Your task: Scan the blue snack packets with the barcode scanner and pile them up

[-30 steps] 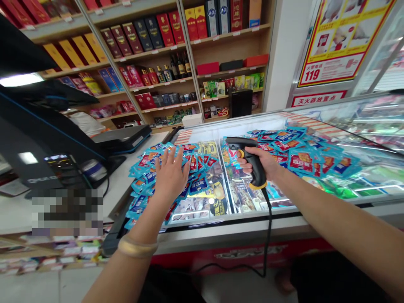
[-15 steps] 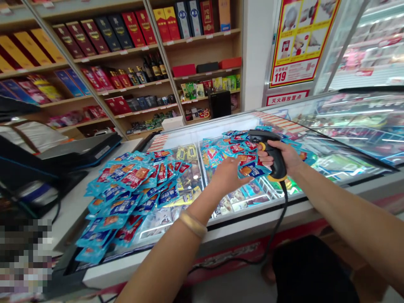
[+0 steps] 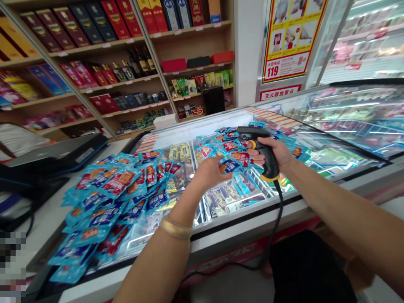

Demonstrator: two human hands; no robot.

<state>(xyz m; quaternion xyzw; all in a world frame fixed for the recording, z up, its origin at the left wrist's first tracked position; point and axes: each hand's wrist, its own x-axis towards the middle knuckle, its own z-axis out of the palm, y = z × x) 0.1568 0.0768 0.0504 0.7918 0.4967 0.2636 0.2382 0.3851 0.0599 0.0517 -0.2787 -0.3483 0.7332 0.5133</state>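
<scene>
My left hand [image 3: 208, 173], with a gold bangle at the wrist, is closed on a blue snack packet [image 3: 229, 166], which shows between thumb and fingers. My right hand [image 3: 277, 153] grips a black and yellow barcode scanner [image 3: 267, 153], its head pointing left above a pile of packets. From the handle a black cable [image 3: 277, 210] hangs down over the counter front. Blue packets with red or navy labels, such as one red-labelled packet [image 3: 241, 158], lie under and beside the scanner. A larger heap of like packets [image 3: 104, 210] spreads to the left.
The packets rest on a glass-topped freezer [image 3: 214, 229] with wrapped ice creams [image 3: 217, 200] inside. Dark counter equipment [image 3: 72, 153] stands at the left. Behind are shelves [image 3: 120, 42] of boxes and bottles, and a fire-safety poster [image 3: 288, 40] at the right.
My left hand has drawn a navy-labelled packet leftward, away from the scanner, uncovering more of the red-labelled packet. My right hand still holds the scanner. The view has turned slightly right.
</scene>
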